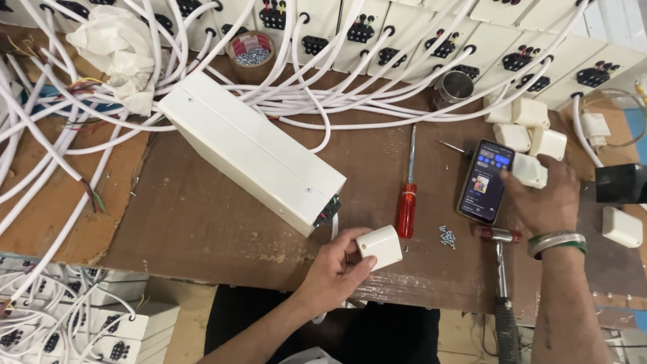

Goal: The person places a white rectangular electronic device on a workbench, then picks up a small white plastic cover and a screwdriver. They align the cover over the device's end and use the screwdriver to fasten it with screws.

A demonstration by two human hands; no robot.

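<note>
Your left hand (335,266) grips one small cream plastic cap (379,245), fingers wrapped under it and thumb on its near face, held just above the front edge of the bench (202,216). Your right hand (542,195) lies flat and open, its fingertips on one smartphone (486,180) with a lit screen; it grips nothing. Two bangles (557,241) sit on that wrist.

Just behind the cap lies one long cream metal box (253,149), set at a slant, with a black connector at its near end. Between the box and the phone lies one red-handled screwdriver (408,195), tip pointing away from you. One small heap of screws (446,236) rests just right of its handle, too small to count. One hammer (502,276) with a red neck lies below the phone, handle toward you.

Four more cream caps (529,128) cluster beyond your right hand, one of them touching it, and a fifth (621,226) sits apart at the right edge. One metal cup (453,87), one tape roll (251,48) filled with screws, and one crumpled white cloth (118,50) stand farther back among many white cables (377,108).
</note>
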